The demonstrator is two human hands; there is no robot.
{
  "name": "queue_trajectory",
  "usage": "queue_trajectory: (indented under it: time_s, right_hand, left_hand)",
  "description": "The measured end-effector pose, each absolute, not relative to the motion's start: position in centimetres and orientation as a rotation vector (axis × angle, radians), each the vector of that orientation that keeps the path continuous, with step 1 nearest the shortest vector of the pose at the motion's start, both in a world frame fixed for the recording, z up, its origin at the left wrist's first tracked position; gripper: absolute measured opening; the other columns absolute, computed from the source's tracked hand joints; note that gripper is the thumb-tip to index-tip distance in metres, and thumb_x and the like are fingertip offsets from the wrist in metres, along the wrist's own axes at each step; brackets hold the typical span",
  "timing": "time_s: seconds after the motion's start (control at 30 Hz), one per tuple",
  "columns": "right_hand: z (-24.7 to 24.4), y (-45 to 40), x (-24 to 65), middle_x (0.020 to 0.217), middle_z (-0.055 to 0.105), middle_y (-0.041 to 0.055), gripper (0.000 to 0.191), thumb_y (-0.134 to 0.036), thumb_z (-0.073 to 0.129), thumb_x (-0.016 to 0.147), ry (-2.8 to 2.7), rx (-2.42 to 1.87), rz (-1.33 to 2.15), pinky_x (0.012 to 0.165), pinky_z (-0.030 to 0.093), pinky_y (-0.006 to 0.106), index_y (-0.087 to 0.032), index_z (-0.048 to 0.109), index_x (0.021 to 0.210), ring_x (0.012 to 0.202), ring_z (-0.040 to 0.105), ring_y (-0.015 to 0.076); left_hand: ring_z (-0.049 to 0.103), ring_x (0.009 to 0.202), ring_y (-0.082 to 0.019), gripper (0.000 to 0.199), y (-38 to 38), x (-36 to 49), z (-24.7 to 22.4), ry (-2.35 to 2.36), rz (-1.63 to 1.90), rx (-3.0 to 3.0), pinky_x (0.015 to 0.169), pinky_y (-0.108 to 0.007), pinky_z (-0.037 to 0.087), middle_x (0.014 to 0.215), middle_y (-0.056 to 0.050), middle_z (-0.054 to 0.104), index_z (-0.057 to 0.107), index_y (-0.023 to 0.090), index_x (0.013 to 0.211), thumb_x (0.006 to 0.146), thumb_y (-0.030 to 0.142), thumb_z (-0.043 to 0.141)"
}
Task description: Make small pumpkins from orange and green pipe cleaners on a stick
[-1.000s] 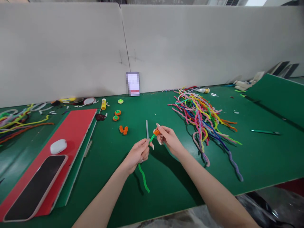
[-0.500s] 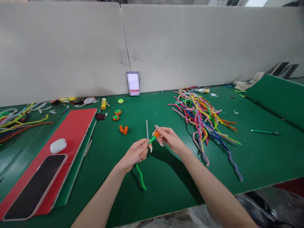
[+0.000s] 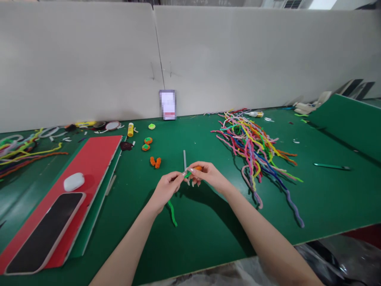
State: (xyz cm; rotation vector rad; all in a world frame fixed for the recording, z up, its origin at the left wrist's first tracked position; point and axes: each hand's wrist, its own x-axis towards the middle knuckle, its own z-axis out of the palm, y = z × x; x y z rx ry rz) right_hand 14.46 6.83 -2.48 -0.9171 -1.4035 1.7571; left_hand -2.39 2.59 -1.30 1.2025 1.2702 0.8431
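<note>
Near the middle of the green table, my left hand (image 3: 168,190) is closed on a green pipe cleaner (image 3: 172,214), whose tail hangs below the palm. My right hand (image 3: 206,175) pinches an orange pipe-cleaner piece (image 3: 198,168), mostly covered by the fingers. The fingertips of both hands meet around the green pipe cleaner's upper end. Just beyond them lies a thin grey stick (image 3: 184,159). Two short orange pieces (image 3: 155,162) and two orange-and-green discs (image 3: 148,140) rest to the left, with a yellow-green disc (image 3: 151,126) behind.
Loose pipe cleaners (image 3: 253,147) spread on the right, near a green pen-like tool (image 3: 331,166). On the left, a phone (image 3: 44,234) and white case (image 3: 74,182) lie on a red board (image 3: 98,153). A glue stick (image 3: 130,130) and upright screen (image 3: 168,105) stand behind.
My hands have come closer together, and the right fingers now cover more of the orange piece. The green tail has shifted slightly left and up.
</note>
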Motion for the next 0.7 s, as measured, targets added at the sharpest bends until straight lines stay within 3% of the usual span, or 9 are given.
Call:
queue_trajectory:
  time_s: [0.17,0.3,0.4,0.6,0.7]
  right_hand:
    - [-2.9,6.8,14.3,0.06,0.061,0.0011,0.027,-0.04,0.062,0.07,-1.452,-0.949,1.755,0.044,0.043,0.019,-0.014,0.06,0.075,0.048,0.056,0.0082]
    - [-3.0,6.8,13.9,0.062,0.061,0.0012,0.025,-0.038,0.063,0.069,-1.434,-1.008,1.701,0.044,0.043,0.018,-0.014,0.058,0.072,0.049,0.056,0.0079]
    - [-3.2,6.7,13.6,0.062,0.06,0.0002,0.023,-0.036,0.064,0.068,-1.413,-1.023,1.635,0.045,0.043,0.019,-0.015,0.056,0.075,0.049,0.056,0.0081]
    - [-3.3,6.4,13.3,0.06,0.056,-0.0039,0.022,-0.03,0.062,0.07,-1.407,-0.974,1.513,0.047,0.045,0.021,-0.018,0.05,0.085,0.047,0.054,0.0082]
    - [-3.3,6.1,13.1,0.06,0.054,-0.0051,0.022,-0.026,0.059,0.072,-1.444,-0.953,1.445,0.047,0.044,0.021,-0.02,0.047,0.089,0.046,0.052,0.008]
  left_hand:
    - [0.024,0.043,-0.007,0.033,2.6,-2.6,-1.4,1.371,0.828,1.28,0.042,-0.02,0.018,0.048,0.007,0.029,0.059,0.015,0.072,0.078,0.045,0.046]
    - [0.04,0.051,-0.009,0.029,2.8,-2.6,-1.4,1.502,0.839,1.488,0.049,-0.02,0.029,0.06,0.002,0.053,0.06,0.016,0.07,0.079,0.039,0.044]
    - [0.049,0.061,-0.012,0.029,2.8,-2.4,-1.5,1.566,0.871,1.613,0.057,-0.021,0.033,0.07,0.0,0.06,0.059,0.017,0.07,0.081,0.037,0.042]
    - [0.046,0.057,-0.01,0.029,2.4,-2.0,-2.1,1.612,0.884,1.728,0.054,-0.021,0.031,0.064,0.002,0.054,0.055,0.017,0.069,0.084,0.038,0.039]
    - [0.037,0.047,-0.008,0.025,2.2,-1.8,-2.3,1.646,0.888,1.752,0.048,-0.021,0.026,0.057,0.004,0.046,0.055,0.018,0.078,0.084,0.036,0.039]
